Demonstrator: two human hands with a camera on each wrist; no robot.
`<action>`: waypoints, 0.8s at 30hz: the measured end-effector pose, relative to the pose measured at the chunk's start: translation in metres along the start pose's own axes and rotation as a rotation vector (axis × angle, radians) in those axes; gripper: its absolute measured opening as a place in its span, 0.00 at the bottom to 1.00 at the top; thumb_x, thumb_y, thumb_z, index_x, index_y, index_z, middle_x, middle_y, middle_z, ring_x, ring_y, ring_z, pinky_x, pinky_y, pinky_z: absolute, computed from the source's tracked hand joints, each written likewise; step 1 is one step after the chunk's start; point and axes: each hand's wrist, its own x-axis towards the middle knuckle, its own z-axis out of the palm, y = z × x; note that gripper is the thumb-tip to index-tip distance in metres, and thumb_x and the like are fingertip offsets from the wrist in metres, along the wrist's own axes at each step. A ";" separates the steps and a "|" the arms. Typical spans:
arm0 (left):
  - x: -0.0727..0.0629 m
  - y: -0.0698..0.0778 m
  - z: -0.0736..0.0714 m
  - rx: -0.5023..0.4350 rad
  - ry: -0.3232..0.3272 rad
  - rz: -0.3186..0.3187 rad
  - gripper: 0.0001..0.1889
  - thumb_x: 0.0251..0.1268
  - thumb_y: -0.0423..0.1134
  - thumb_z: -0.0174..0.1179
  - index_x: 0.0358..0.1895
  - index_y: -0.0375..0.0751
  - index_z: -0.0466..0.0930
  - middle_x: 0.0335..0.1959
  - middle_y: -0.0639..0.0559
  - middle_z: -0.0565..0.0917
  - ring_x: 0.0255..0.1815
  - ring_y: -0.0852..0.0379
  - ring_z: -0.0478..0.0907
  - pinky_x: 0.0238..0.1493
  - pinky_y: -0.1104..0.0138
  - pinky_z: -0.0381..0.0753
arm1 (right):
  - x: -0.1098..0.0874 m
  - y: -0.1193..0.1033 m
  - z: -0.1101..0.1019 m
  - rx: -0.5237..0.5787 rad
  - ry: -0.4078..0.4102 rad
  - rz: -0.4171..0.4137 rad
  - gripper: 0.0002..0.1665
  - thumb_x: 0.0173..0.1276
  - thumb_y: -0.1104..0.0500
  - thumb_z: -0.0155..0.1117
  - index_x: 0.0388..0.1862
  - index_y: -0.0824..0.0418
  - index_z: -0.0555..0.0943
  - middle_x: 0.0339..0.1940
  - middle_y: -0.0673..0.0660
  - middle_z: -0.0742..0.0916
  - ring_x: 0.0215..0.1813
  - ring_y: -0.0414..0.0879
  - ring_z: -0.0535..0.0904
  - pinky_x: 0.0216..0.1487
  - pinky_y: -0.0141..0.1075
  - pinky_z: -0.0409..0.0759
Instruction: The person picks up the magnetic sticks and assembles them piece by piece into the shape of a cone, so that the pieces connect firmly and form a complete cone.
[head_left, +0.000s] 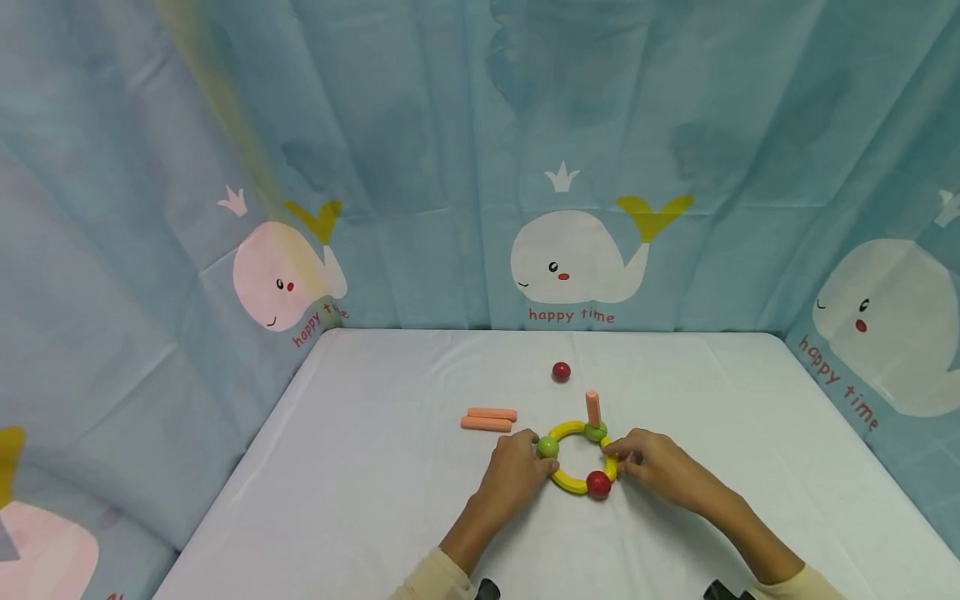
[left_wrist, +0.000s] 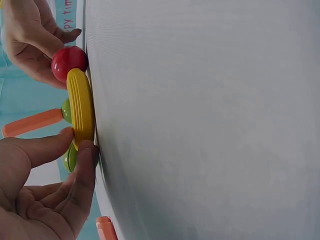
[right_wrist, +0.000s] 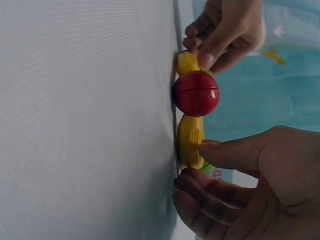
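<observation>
A person's left hand (head_left: 517,468) and right hand (head_left: 663,468) flank a yellow ring (head_left: 568,484) on the white counter (head_left: 390,492), each grip closed to a pinch on its side, apparently to keep the beaded circle from shifting or parting. An orange stick (head_left: 593,408) rises from the far green ball (head_left: 596,433), presumably seated in a hole that cannot be seen. Two loose sticks (head_left: 486,424) lie to the left, a red ball (head_left: 561,372) beyond. Fingers mask stretches of the ring, its joints' insides are hidden, and the sleeves (head_left: 433,577) are cut off.
</observation>
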 end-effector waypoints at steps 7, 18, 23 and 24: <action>0.006 0.001 0.000 0.016 0.016 0.030 0.25 0.61 0.35 0.78 0.58 0.25 0.83 0.47 0.42 0.88 0.42 0.54 0.82 0.50 0.56 0.88 | 0.001 0.002 0.001 0.007 -0.017 0.003 0.14 0.66 0.65 0.76 0.51 0.59 0.92 0.36 0.44 0.86 0.37 0.41 0.77 0.39 0.30 0.80; 0.011 0.000 -0.003 -0.006 0.008 0.051 0.21 0.65 0.34 0.75 0.58 0.27 0.84 0.43 0.44 0.88 0.41 0.55 0.83 0.47 0.58 0.88 | -0.006 0.002 0.007 0.063 -0.045 -0.053 0.10 0.67 0.62 0.77 0.46 0.54 0.90 0.30 0.42 0.83 0.35 0.36 0.76 0.37 0.30 0.79; 0.013 -0.003 -0.007 0.031 0.014 0.101 0.18 0.66 0.34 0.74 0.56 0.30 0.86 0.35 0.51 0.85 0.35 0.59 0.79 0.38 0.66 0.83 | -0.007 0.000 0.009 0.064 -0.050 -0.056 0.09 0.66 0.61 0.78 0.45 0.52 0.90 0.31 0.41 0.84 0.35 0.36 0.77 0.38 0.30 0.80; 0.014 -0.004 -0.009 0.060 0.027 0.122 0.17 0.66 0.34 0.74 0.55 0.32 0.87 0.35 0.52 0.85 0.35 0.59 0.78 0.38 0.66 0.82 | -0.008 0.000 0.010 0.061 -0.050 -0.056 0.09 0.66 0.61 0.78 0.45 0.52 0.90 0.31 0.41 0.84 0.35 0.36 0.77 0.38 0.30 0.80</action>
